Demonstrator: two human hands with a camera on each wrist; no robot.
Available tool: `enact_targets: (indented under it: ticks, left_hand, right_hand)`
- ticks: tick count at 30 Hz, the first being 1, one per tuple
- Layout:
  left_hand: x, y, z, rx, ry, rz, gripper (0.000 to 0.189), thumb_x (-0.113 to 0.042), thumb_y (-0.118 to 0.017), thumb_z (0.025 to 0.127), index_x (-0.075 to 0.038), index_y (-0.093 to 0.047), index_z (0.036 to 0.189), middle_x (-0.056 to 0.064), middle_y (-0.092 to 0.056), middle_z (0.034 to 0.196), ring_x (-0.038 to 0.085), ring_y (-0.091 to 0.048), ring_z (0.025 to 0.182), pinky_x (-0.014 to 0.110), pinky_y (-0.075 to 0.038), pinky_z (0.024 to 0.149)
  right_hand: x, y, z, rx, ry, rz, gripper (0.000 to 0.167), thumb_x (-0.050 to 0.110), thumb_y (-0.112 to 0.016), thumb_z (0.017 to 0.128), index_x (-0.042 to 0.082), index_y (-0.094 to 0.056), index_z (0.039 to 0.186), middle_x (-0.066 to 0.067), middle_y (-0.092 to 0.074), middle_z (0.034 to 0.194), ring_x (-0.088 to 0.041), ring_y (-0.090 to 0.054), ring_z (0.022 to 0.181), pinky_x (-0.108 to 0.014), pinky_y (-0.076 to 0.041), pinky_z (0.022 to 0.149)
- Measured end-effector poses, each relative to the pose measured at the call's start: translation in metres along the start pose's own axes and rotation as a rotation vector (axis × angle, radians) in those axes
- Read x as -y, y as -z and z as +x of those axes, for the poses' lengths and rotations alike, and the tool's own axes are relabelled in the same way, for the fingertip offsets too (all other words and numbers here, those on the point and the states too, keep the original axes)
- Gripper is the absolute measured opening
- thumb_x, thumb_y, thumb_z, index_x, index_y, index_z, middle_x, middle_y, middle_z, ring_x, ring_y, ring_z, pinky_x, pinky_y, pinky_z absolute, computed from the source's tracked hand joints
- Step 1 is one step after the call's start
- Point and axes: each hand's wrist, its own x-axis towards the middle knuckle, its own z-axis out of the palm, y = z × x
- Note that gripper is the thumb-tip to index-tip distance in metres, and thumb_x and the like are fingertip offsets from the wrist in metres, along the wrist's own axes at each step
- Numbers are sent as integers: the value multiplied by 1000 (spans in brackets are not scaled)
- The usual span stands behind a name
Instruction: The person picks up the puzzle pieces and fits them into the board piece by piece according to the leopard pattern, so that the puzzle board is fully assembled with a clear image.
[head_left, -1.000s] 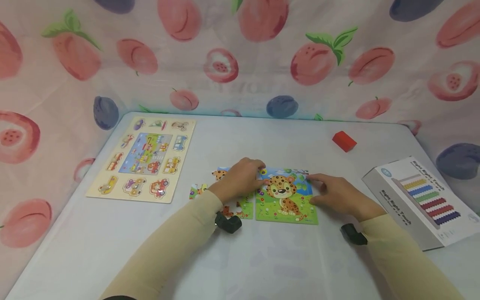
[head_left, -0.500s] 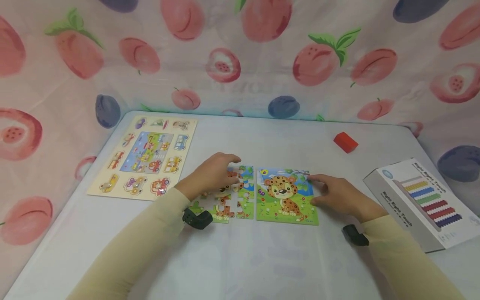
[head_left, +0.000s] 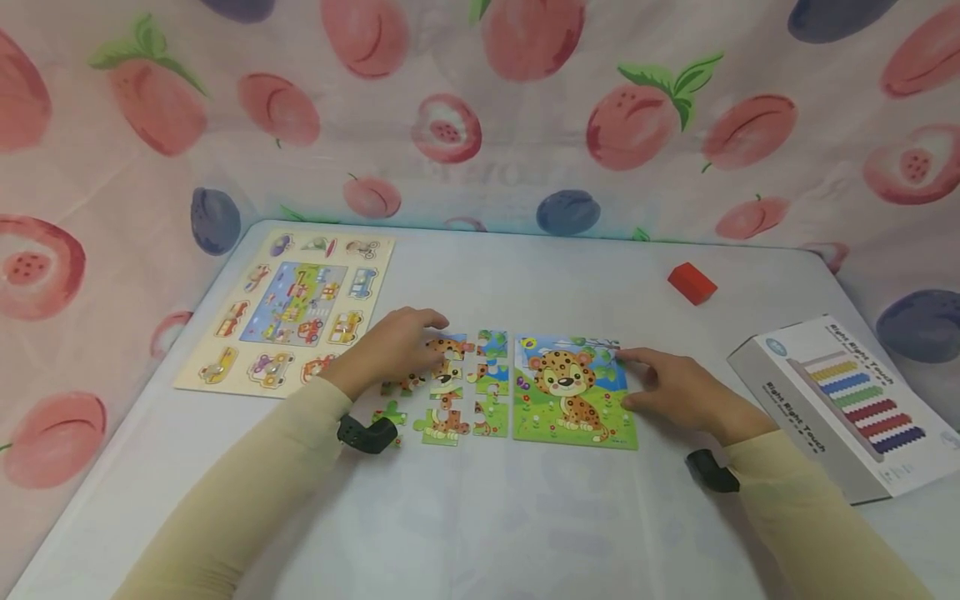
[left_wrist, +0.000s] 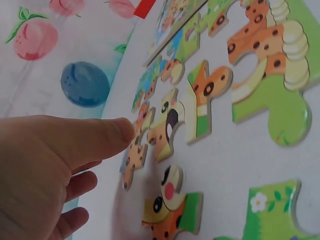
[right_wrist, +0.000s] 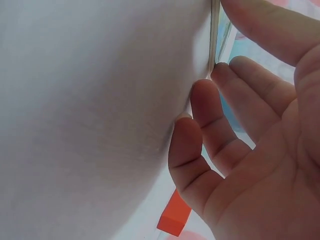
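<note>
My left hand [head_left: 393,348] hovers over the left part of a jigsaw puzzle. Nothing shows between its thumb and fingers; in the left wrist view the thumb [left_wrist: 100,140] points towards the spotted pieces. A right-hand column of pieces [head_left: 491,417] stands slightly apart from a middle group [head_left: 446,425], and loose pieces [head_left: 392,410] lie at the left, some hidden by the hand. Right of them sits a square leopard picture board [head_left: 573,400]. My right hand [head_left: 682,392] rests at its right edge, thumb and fingers spread; the right wrist view shows fingertips by the board's edge [right_wrist: 214,40].
A wooden vehicle puzzle board [head_left: 345,287] lies at the back left, close to the left hand. A red block [head_left: 692,284] stands at the back right. The white and grey toy box [head_left: 847,408] is beside the right forearm. A fruit-print curtain [head_left: 495,167] borders the table.
My left hand has moved left from beside the leopard board, uncovering the right and middle puzzle pieces. Gaps between the left and middle pieces now show. The right hand has stayed at the board's edge.
</note>
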Motion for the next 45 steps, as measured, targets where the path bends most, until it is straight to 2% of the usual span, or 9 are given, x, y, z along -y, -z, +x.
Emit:
enact_targets:
  ticks: [4, 13, 20, 25, 29, 37, 41, 45]
  left_hand:
    - [7, -3, 1, 0, 8, -30, 47, -18, -69, 92, -6, -59, 136, 10, -62, 133, 31, -53, 128, 46, -45, 101]
    - [12, -7, 5, 27, 30, -52, 48, -18, -71, 93, -4, -57, 138, 10, -60, 137, 29, -51, 131, 45, -40, 108]
    - [16, -8, 6, 12, 47, -51, 45, -19, -71, 94, -6, -59, 135, 10, -62, 134, 28, -53, 129, 44, -40, 107]
    - [17, -7, 9, 2, 26, -24, 41, -18, -71, 93, -5, -62, 131, 10, -64, 130, 28, -55, 126, 43, -42, 106]
    - [15, -7, 12, 2, 34, 2, 39, -19, -72, 93, -5, -64, 129, 10, -66, 128, 27, -57, 124, 42, -43, 105]
    - [9, -7, 13, 12, 25, 90, 38, -20, -72, 94, -5, -65, 128, 10, -67, 126, 28, -58, 122, 43, -44, 103]
    - [10, -7, 13, 14, 29, 86, 38, -21, -72, 94, -6, -65, 128, 9, -66, 127, 27, -58, 122, 43, -43, 104]
    - [13, -6, 14, 16, 18, 64, 39, -21, -71, 93, -6, -65, 129, 9, -66, 128, 27, -57, 123, 43, -41, 106]
  right_hand:
    - [1, 1, 0, -1, -2, 2, 75, 29, -80, 86, 8, -45, 149, -23, -57, 125, -39, -52, 111, -57, -48, 92]
    - [2, 0, -1, 2, -10, 13, 75, 28, -80, 86, 8, -45, 149, -23, -57, 127, -40, -52, 113, -57, -48, 93]
    - [3, -1, 0, -2, -17, 13, 75, 28, -80, 86, 8, -45, 150, -24, -56, 129, -41, -51, 113, -57, -49, 91]
    - [3, -1, 0, 0, -10, 10, 75, 28, -80, 86, 8, -45, 149, -24, -56, 130, -40, -52, 113, -58, -48, 93]
    - [3, 0, -1, 2, -6, 14, 75, 28, -79, 87, 8, -44, 150, -25, -55, 131, -41, -52, 114, -59, -47, 94]
    - [2, 0, -1, 0, -11, 10, 76, 28, -80, 86, 8, -44, 150, -24, -55, 133, -40, -52, 114, -58, -47, 95]
    - [2, -1, -1, -1, -12, 9, 75, 29, -80, 86, 8, -45, 150, -23, -56, 130, -38, -52, 111, -57, -48, 93]
    - [2, 0, -1, -6, -2, 4, 75, 29, -80, 86, 9, -45, 150, -23, -55, 133, -38, -53, 112, -57, -47, 94]
